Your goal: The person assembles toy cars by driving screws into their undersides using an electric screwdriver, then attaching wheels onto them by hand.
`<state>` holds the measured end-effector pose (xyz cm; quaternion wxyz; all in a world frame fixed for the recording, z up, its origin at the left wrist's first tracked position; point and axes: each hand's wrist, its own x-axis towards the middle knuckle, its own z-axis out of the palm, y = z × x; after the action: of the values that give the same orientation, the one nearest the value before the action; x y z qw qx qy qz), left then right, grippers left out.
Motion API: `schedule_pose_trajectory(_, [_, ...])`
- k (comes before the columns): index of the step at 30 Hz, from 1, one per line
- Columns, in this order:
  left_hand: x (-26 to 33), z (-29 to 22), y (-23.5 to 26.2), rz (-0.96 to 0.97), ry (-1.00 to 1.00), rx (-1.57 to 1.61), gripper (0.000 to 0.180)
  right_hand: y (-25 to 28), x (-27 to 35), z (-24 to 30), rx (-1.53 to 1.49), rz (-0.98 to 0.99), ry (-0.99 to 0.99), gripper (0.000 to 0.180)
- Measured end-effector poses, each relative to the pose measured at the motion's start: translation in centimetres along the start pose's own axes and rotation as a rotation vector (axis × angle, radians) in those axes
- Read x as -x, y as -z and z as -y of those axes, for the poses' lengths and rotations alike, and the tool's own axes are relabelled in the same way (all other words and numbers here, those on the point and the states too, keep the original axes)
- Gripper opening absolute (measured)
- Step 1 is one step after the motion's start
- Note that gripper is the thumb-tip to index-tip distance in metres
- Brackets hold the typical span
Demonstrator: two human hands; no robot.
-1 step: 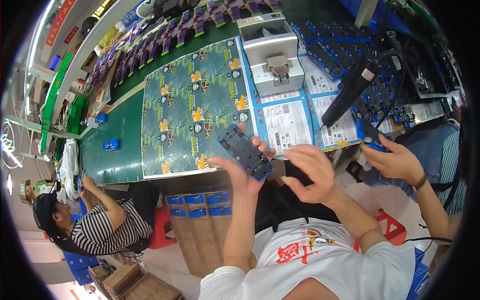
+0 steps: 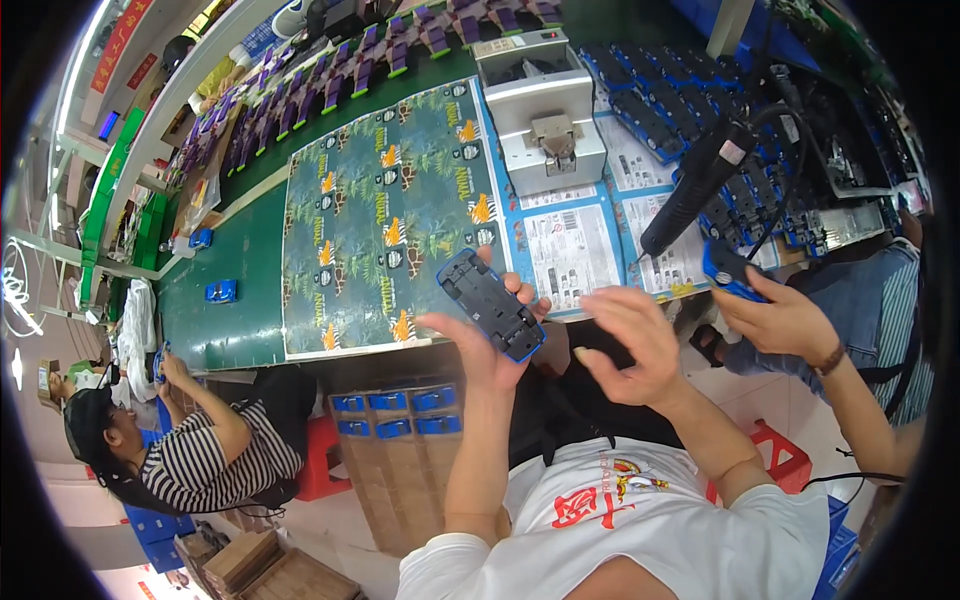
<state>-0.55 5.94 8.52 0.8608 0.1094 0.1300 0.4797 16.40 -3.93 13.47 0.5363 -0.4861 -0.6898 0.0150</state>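
A blue toy car (image 2: 490, 305) lies in my left hand (image 2: 487, 350), its black underside with the wheels turned up. My thumb and fingers hold it along its sides, above the front edge of the workbench. My right hand (image 2: 635, 345) is raised a little to the right of the car, fingers spread, touching nothing. Beyond it a black electric screwdriver (image 2: 690, 190) hangs on a cable, tip down over the printed sheets. At the right, a co-worker's hand (image 2: 775, 315) grips another blue toy car (image 2: 733, 268).
A silver screw feeder (image 2: 545, 120) stands on the green workbench (image 2: 255, 320) beside a jungle-patterned sheet (image 2: 365, 250). Rows of blue-black car parts (image 2: 660, 120) lie behind the screwdriver. Below the bench a carton (image 2: 400, 480) holds several blue cars. Another person (image 2: 200, 450) sits at the left.
My right hand has shifted slightly to the right, away from the car. The co-worker's hand with its car has moved a little to the left. My left hand stays put.
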Motion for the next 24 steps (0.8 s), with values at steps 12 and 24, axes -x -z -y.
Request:
schedule_pose_trajectory(12, [-1.5,0.6,-1.4,0.066,0.109,-0.067,0.112,2.8,-3.4,-3.6,0.026,-0.419,-0.152,0.076])
schedule_pose_trajectory(24, [4.5,-3.3,3.6,0.212,0.122,-0.172,0.094,2.2,-8.0,-7.3,-0.441,-0.611,-0.663,0.036])
